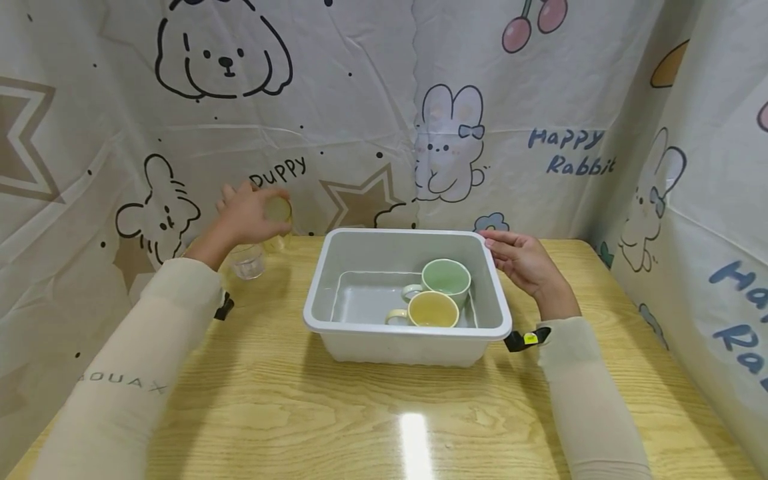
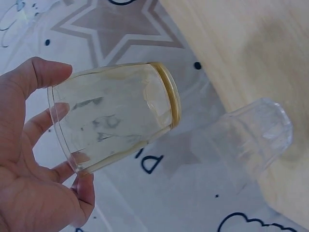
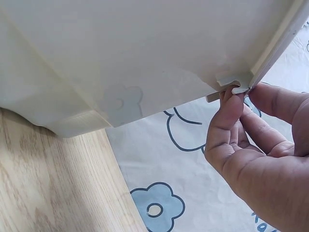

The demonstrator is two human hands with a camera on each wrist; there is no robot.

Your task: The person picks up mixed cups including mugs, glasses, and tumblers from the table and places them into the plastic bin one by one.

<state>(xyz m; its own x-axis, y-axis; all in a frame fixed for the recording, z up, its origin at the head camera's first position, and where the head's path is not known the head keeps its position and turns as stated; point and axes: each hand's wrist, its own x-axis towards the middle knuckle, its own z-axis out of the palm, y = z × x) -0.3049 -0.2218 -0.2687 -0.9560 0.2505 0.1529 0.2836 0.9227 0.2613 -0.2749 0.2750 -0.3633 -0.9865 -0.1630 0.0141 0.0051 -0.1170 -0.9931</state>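
A yellowish clear glass [image 2: 116, 116] is held by its rim between the thumb and fingers of my left hand [image 1: 249, 215]. In the head view that hand covers much of the glass, which hangs near the back left edge of the table. Just beside it a second, colourless glass [image 1: 248, 262] stands on the table. My right hand [image 1: 528, 263] pinches the rim at the back right corner of a white plastic basin [image 1: 405, 343]; the right wrist view shows thumb and fingers at the underside of that rim [image 3: 244, 87]. Inside the basin sit a green mug [image 1: 447, 279] and a yellow mug [image 1: 433, 310].
The basin stands on a wooden table [image 1: 288, 413], right of the glasses. A printed cloth curtain [image 1: 360, 100] with cartoon animals hangs behind the table and along both sides. Both mug handles point left inside the basin.
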